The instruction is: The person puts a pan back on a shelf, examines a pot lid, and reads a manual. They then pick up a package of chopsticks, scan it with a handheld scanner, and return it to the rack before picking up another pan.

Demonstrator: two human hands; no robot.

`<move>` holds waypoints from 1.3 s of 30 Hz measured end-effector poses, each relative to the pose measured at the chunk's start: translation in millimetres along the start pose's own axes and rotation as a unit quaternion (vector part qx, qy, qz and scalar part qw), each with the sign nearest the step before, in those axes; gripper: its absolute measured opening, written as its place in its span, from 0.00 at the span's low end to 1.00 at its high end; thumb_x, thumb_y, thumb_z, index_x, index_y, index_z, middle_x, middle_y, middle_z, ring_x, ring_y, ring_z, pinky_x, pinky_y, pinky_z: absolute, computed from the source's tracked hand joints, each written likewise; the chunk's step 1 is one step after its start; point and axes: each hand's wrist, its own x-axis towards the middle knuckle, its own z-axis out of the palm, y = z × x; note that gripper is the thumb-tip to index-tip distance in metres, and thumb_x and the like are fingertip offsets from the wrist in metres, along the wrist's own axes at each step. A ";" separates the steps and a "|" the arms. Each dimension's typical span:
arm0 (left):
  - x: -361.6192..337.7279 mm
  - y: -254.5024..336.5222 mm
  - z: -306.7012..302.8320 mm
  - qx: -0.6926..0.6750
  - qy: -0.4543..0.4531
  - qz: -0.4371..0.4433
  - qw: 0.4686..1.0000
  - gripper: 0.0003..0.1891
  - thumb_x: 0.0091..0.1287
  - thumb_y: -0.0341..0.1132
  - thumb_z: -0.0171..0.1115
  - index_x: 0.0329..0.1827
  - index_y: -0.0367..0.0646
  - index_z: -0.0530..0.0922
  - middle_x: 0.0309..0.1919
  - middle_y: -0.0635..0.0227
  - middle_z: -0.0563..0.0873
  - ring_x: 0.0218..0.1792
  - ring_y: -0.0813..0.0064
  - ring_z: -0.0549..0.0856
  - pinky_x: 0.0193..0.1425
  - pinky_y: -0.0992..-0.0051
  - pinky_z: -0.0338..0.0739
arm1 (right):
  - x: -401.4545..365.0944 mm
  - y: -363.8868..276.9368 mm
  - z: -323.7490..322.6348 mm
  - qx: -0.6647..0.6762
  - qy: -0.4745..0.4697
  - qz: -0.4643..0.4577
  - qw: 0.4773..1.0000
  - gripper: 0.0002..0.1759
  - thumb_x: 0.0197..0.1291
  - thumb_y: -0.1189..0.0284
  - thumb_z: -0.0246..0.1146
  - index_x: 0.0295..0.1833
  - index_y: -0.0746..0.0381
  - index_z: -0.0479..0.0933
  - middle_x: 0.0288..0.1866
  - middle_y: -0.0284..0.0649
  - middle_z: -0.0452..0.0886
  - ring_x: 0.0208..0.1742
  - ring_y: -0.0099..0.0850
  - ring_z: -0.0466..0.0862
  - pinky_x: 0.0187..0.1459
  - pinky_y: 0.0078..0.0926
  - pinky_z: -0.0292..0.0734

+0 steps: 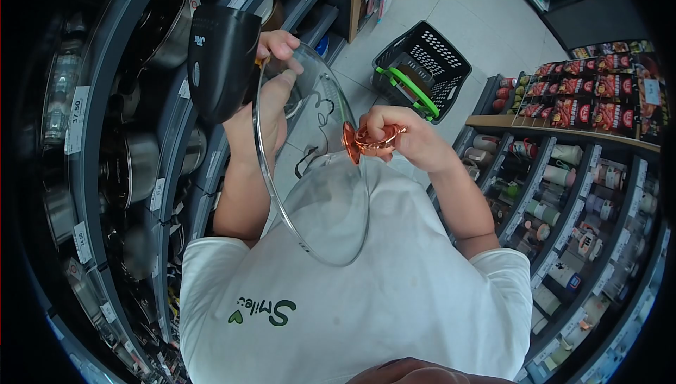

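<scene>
We are clamping our right hand (408, 130) on the copper-coloured knob (351, 146) of a clear glass lid (320, 204), which is tilting near the view's centre; our left hand (276, 106) is gripping its rim at eleven o'clock, beside a black handle-like piece (224, 67). Farther out, a black basket (451, 67) is standing at one o'clock, pots (143, 166) are lining nine o'clock, and bottles (565, 153) are lying between three and four.

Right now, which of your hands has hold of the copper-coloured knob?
The right hand: it grips the copper-coloured knob, while the left hand is up at the rim of the glass lid.
</scene>
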 end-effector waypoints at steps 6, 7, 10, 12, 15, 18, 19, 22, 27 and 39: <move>3.9 -3.6 1.8 0.049 0.044 -0.015 0.998 0.22 0.49 0.10 0.53 0.48 0.35 0.74 0.42 0.57 0.81 0.48 0.65 0.81 0.47 0.70 0.78 | 8.1 15.1 -3.7 0.063 0.003 -0.023 0.998 0.33 0.64 0.39 0.56 0.29 0.60 0.63 0.22 0.30 0.68 0.22 0.16 0.67 0.22 0.16 0.59; 5.3 -5.3 0.9 0.070 0.052 -0.016 0.996 0.21 0.50 0.10 0.53 0.48 0.34 0.75 0.41 0.58 0.82 0.47 0.67 0.82 0.47 0.72 0.78 | 9.5 15.4 -5.5 0.062 0.004 -0.024 0.998 0.33 0.64 0.39 0.56 0.29 0.60 0.63 0.22 0.30 0.68 0.22 0.16 0.67 0.22 0.16 0.59; 9.5 -9.4 -2.7 0.075 0.057 -0.071 0.993 0.18 0.51 0.12 0.55 0.46 0.33 0.77 0.41 0.59 0.83 0.45 0.72 0.83 0.45 0.74 0.78 | 12.1 9.6 -5.2 0.087 0.000 -0.002 0.996 0.36 0.63 0.35 0.51 0.26 0.59 0.63 0.21 0.32 0.68 0.19 0.17 0.64 0.20 0.16 0.57; 11.0 -14.3 -10.5 0.093 0.055 -0.124 0.986 0.15 0.55 0.15 0.59 0.45 0.35 0.78 0.40 0.60 0.83 0.41 0.76 0.84 0.41 0.76 0.78 | 10.2 -2.0 -3.2 0.275 0.025 0.109 0.955 0.37 0.63 0.31 0.45 0.22 0.55 0.60 0.21 0.35 0.69 0.17 0.19 0.60 0.18 0.16 0.55; 4.7 -22.4 -23.1 0.054 0.052 -0.216 0.974 0.12 0.59 0.24 0.67 0.45 0.39 0.79 0.40 0.59 0.84 0.40 0.74 0.85 0.35 0.80 0.76 | 5.9 -1.8 0.8 0.306 0.099 0.147 0.935 0.37 0.64 0.31 0.41 0.19 0.52 0.55 0.20 0.36 0.68 0.17 0.20 0.58 0.16 0.16 0.54; 2.0 -15.7 -29.8 0.049 0.049 -0.279 0.958 0.12 0.59 0.26 0.68 0.45 0.39 0.79 0.41 0.58 0.85 0.41 0.73 0.85 0.35 0.80 0.76 | 2.2 21.5 -8.8 0.465 0.038 0.138 0.874 0.36 0.66 0.33 0.41 0.19 0.51 0.54 0.20 0.36 0.68 0.18 0.21 0.61 0.16 0.16 0.55; 1.4 -13.6 -31.4 0.044 0.046 -0.293 0.954 0.12 0.60 0.28 0.68 0.46 0.39 0.79 0.43 0.57 0.85 0.42 0.72 0.86 0.36 0.80 0.75 | 1.5 22.6 -6.0 0.466 0.035 0.122 0.875 0.35 0.65 0.32 0.40 0.21 0.51 0.56 0.19 0.33 0.65 0.15 0.19 0.58 0.13 0.15 0.52; -1.6 -10.5 -38.4 0.036 0.029 -0.315 0.948 0.13 0.60 0.27 0.68 0.47 0.40 0.79 0.44 0.56 0.85 0.42 0.71 0.86 0.37 0.80 0.75 | -0.7 27.2 -2.2 0.501 0.015 0.103 0.859 0.35 0.65 0.31 0.40 0.22 0.50 0.56 0.17 0.31 0.63 0.12 0.18 0.58 0.11 0.14 0.49; -8.2 -6.6 -45.0 0.076 -0.012 -0.289 0.954 0.13 0.61 0.26 0.66 0.49 0.39 0.80 0.45 0.55 0.85 0.44 0.69 0.86 0.38 0.78 0.77 | -3.6 31.0 3.3 0.595 -0.032 0.101 0.797 0.36 0.63 0.30 0.41 0.21 0.51 0.58 0.16 0.31 0.65 0.11 0.19 0.64 0.11 0.14 0.50; -13.3 -4.3 -50.7 0.012 -0.020 -0.249 0.968 0.17 0.56 0.19 0.66 0.49 0.36 0.81 0.41 0.61 0.85 0.47 0.62 0.86 0.45 0.68 0.84 | -10.4 39.7 14.0 0.616 -0.112 0.070 0.776 0.38 0.61 0.28 0.39 0.24 0.52 0.67 0.15 0.28 0.65 0.11 0.18 0.64 0.12 0.16 0.52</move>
